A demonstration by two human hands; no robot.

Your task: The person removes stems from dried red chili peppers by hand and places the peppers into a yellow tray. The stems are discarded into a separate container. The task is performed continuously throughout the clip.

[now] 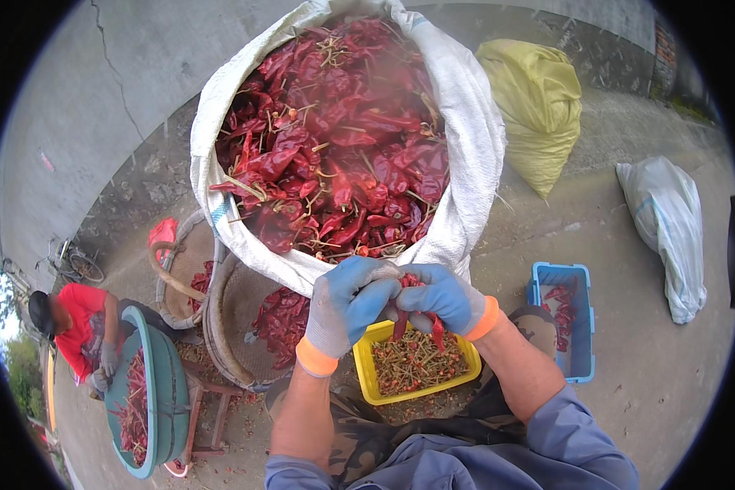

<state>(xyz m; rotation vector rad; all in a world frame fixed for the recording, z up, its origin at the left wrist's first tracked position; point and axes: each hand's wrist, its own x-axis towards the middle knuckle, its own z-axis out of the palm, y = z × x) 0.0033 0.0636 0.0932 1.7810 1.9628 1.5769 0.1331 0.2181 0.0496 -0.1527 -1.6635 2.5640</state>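
Observation:
Both my hands wear grey gloves with blue coated palms and orange cuffs, and they meet just past the near rim of a white woven sack (474,141). The sack is full of dried red chilli peppers (343,147), many with stems on. My right hand (444,297) is closed around dried red chilli peppers (436,331) whose ends hang below the fingers. Against it, my left hand (355,300) has thumb and fingers pinched at the same peppers; what lies between its fingertips is partly hidden. Below the hands sits a yellow plastic basin (418,399) holding cut-off stems (416,364).
Left of the sack stand wicker baskets (217,300) with red chillies. A person (86,331) in a red shirt works at a green tub (171,392) on a wooden stand. To the right are a blue crate (579,324), a yellow sack (533,110) and a white sack (667,226).

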